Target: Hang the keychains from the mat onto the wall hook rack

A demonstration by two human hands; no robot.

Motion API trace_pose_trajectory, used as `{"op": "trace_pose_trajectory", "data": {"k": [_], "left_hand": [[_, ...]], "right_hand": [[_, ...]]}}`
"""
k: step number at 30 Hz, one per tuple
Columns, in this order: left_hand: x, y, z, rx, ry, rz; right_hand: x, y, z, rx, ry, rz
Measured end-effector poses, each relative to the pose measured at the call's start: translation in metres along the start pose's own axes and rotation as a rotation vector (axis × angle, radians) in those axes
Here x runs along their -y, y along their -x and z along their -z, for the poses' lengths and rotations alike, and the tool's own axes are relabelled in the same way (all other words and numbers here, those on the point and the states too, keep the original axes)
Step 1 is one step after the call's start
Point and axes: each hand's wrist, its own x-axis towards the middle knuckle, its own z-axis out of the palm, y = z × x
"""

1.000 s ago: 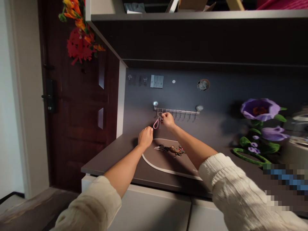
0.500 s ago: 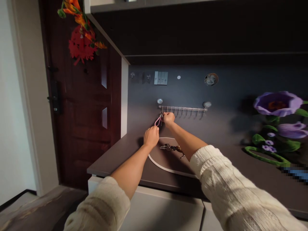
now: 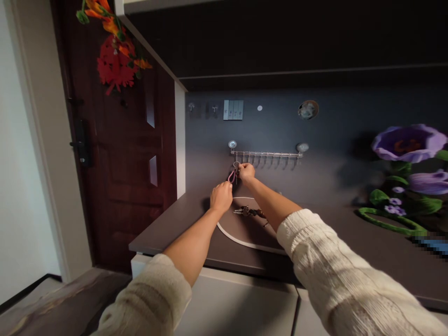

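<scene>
My right hand (image 3: 247, 172) is closed in a pinch at the side of a key ring (image 3: 236, 164), just under the left end of a clear hook rail (image 3: 266, 154) on the wall. A pink strap (image 3: 231, 176) and thin keys dangle from the ring. Lower down, my left hand (image 3: 221, 196) is closed at the bottom of this bunch; its fingertips are partly hidden. Whether the ring touches a hook, I cannot tell. Below my hands, another bunch of keys (image 3: 246, 211) lies on a round mat with a pale rim (image 3: 238, 240).
The dark counter (image 3: 168, 228) ends at a front edge above pale cabinet doors (image 3: 241, 298). Purple artificial flowers (image 3: 408, 142) stand at the right. An overhanging cabinet (image 3: 266, 42) is above. A dark red door (image 3: 119, 186) with a handle is at the left.
The metal ring, earlier close against the rail's hooks, now shows lower and plainly beside my right fingertips. Both hands keep nearly the same place, and the view has shifted slightly.
</scene>
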Motion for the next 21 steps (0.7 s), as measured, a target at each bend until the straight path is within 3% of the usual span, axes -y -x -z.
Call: {"op": "trace_pose_trajectory", "data": {"k": [3,9,16,21], "left_hand": [[0.000,0.001,0.000,0.008,-0.002,-0.004],[0.000,0.005,0.002,0.001,-0.008,-0.037],[-0.008,0.012,0.003,0.010,0.016,-0.135],[-0.018,0.018,0.007,0.101,0.054,-0.196]], "right_hand": [[0.008,0.007,0.006,-0.022,-0.078,-0.137],[0.023,0.024,0.026,0.073,-0.201,-0.222],[0.036,0.046,0.057,0.101,-0.241,-0.151],[0.030,0.075,0.082,0.165,-0.290,-0.103]]}}
